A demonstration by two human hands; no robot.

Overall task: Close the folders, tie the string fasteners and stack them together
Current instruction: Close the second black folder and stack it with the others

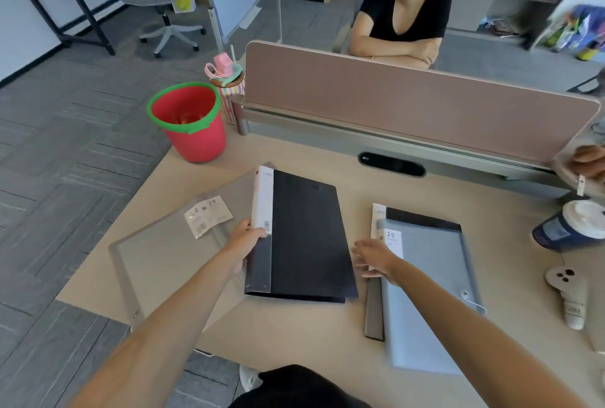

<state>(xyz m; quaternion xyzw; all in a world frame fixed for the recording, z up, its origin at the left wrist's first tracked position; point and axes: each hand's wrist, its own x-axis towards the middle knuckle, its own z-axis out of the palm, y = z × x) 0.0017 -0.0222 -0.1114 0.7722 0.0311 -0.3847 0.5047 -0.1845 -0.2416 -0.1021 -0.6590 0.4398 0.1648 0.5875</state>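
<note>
A black folder point(307, 237) with a white spine label lies closed on the desk in front of me. My left hand point(244, 244) grips its spine edge near the label. My right hand point(376, 258) hovers open just right of that folder, fingers spread, holding nothing. To the right lies a grey-blue folder point(429, 296) with a button and string fastener at its right edge, stacked on another black folder point(422, 219). A clear transparent folder point(163, 260) with a small label lies at the left, overhanging the desk corner.
A red bucket with a green rim point(188, 121) stands at the desk's back left, next to a pink-lidded bottle point(226, 80). A pink divider panel point(409, 103) runs along the back; a person sits behind it. At the right are a lidded cup point(569, 227), a tube point(571, 296) and someone's hand point(589, 162).
</note>
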